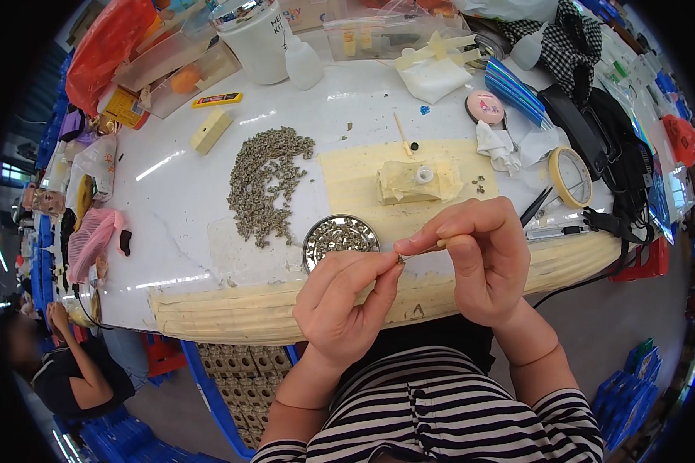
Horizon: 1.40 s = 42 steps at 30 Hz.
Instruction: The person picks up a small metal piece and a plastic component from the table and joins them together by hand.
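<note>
My left hand (344, 305) is closed in a pinch on a small grey metal part (401, 261), held over the front of the table. Close beside it, my right hand (490, 266) has its fingers bent together, with one fingertip almost touching the part. Something small and pale yellow (442, 243) shows at the right thumb, too little of it to name. Just behind my left hand stands a round metal dish (306, 251) of similar small metal parts. Farther left lies a big loose pile of these parts (266, 174).
A tape-wrapped block (409, 185) with a small white ring on it stands behind my hands. To the right are a masking tape roll (570, 176), tweezers (536, 207) and a utility knife (557, 231). A blue crate of metal pieces (201, 378) sits below the table. Another person (85, 378) sits at left.
</note>
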Each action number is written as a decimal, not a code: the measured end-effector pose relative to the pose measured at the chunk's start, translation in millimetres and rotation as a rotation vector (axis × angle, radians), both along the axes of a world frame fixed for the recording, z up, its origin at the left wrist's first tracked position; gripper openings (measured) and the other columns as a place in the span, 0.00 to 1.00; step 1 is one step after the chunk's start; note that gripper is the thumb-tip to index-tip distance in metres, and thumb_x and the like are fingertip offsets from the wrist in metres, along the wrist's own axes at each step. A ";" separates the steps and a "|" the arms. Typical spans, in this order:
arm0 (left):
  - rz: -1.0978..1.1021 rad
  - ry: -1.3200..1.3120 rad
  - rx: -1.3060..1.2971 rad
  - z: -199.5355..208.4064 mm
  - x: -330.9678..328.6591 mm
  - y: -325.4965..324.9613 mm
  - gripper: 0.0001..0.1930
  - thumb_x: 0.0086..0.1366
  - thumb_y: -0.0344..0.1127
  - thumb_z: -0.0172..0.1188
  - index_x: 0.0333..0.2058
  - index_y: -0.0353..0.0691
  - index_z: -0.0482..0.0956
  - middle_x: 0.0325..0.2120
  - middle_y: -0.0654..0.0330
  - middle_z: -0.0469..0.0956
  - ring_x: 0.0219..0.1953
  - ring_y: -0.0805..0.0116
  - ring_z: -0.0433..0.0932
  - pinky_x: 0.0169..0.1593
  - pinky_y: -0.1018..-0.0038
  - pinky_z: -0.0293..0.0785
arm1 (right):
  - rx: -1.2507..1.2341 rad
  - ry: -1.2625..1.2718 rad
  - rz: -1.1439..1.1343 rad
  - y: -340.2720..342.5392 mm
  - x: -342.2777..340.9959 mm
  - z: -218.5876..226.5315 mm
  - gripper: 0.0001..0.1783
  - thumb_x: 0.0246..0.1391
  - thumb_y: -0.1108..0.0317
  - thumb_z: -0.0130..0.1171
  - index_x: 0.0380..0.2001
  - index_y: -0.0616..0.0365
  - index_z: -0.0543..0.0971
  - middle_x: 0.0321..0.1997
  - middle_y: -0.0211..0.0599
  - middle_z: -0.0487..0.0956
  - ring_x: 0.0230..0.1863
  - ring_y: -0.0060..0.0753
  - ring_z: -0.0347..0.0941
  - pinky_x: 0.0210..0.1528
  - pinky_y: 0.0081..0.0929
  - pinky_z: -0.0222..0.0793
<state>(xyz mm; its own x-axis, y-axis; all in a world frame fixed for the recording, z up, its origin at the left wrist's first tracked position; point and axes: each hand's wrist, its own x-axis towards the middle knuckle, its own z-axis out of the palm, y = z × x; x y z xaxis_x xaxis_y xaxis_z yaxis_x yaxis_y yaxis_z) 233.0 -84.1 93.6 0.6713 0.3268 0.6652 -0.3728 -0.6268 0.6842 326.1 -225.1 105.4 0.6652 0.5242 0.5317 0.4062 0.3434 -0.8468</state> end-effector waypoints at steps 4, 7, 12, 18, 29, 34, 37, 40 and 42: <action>-0.001 0.001 -0.004 0.8 0.0 0.0 0.12 0.51 0.17 0.69 0.36 0.32 0.83 0.26 0.55 0.81 0.27 0.65 0.79 0.30 0.75 0.75 | -0.025 -0.020 -0.022 0.0 -0.7 1.1 0.07 0.67 0.72 0.50 0.42 0.67 0.71 0.39 0.42 0.79 0.41 0.29 0.82 0.43 0.23 0.79; -0.004 0.011 -0.018 0.9 -0.6 -0.2 0.11 0.52 0.17 0.68 0.36 0.31 0.82 0.27 0.55 0.81 0.28 0.66 0.79 0.32 0.75 0.74 | -0.030 -0.032 -0.031 -0.1 -0.7 1.3 0.07 0.67 0.72 0.50 0.42 0.67 0.71 0.39 0.42 0.80 0.41 0.29 0.82 0.43 0.23 0.79; -0.003 0.036 -0.040 1.7 -2.5 -1.7 0.08 0.55 0.17 0.67 0.35 0.30 0.82 0.28 0.55 0.81 0.30 0.66 0.78 0.35 0.76 0.73 | -0.023 -0.033 -0.032 -0.7 -0.9 0.6 0.07 0.67 0.72 0.50 0.42 0.67 0.70 0.39 0.43 0.80 0.41 0.29 0.82 0.43 0.23 0.79; -0.002 0.033 -0.035 2.6 -2.6 -1.7 0.08 0.54 0.17 0.67 0.35 0.30 0.82 0.27 0.55 0.81 0.30 0.66 0.78 0.35 0.76 0.73 | 0.000 -0.009 -0.023 0.2 -1.9 0.5 0.07 0.67 0.72 0.50 0.42 0.68 0.70 0.39 0.43 0.80 0.41 0.31 0.82 0.43 0.25 0.79; -0.007 0.029 -0.047 2.3 -2.8 -1.4 0.08 0.54 0.16 0.67 0.34 0.29 0.82 0.27 0.55 0.81 0.29 0.66 0.78 0.35 0.76 0.73 | -0.002 -0.007 -0.015 -0.2 -1.5 1.7 0.08 0.68 0.72 0.49 0.42 0.68 0.69 0.39 0.43 0.79 0.42 0.30 0.81 0.45 0.25 0.79; -0.008 0.027 -0.035 1.3 -3.2 -0.4 0.09 0.54 0.16 0.67 0.35 0.29 0.82 0.28 0.55 0.81 0.30 0.66 0.78 0.35 0.76 0.74 | 0.087 0.100 -0.119 0.7 1.9 13.8 0.07 0.67 0.72 0.50 0.42 0.67 0.69 0.39 0.42 0.80 0.41 0.28 0.81 0.45 0.23 0.78; 0.004 0.020 -0.027 0.4 -3.6 -0.1 0.10 0.53 0.16 0.67 0.35 0.30 0.82 0.28 0.55 0.81 0.29 0.66 0.79 0.34 0.76 0.74 | -0.056 -0.139 -0.330 -1.7 23.1 23.7 0.06 0.65 0.73 0.54 0.39 0.66 0.73 0.36 0.40 0.80 0.38 0.26 0.79 0.43 0.22 0.77; 0.015 -0.003 -0.013 -1.6 -2.2 0.1 0.11 0.51 0.18 0.70 0.35 0.31 0.83 0.27 0.55 0.81 0.28 0.65 0.80 0.32 0.76 0.76 | -0.208 -0.416 -0.552 3.7 40.4 31.6 0.03 0.58 0.75 0.61 0.32 0.63 0.78 0.31 0.37 0.79 0.32 0.32 0.77 0.37 0.25 0.73; 0.022 -0.014 -0.013 -2.5 -2.5 -0.3 0.11 0.51 0.18 0.70 0.35 0.31 0.83 0.27 0.55 0.81 0.28 0.65 0.80 0.32 0.76 0.76 | -0.289 -0.571 -0.582 7.7 47.1 29.8 0.03 0.56 0.75 0.62 0.33 0.62 0.78 0.31 0.38 0.79 0.31 0.37 0.75 0.35 0.27 0.71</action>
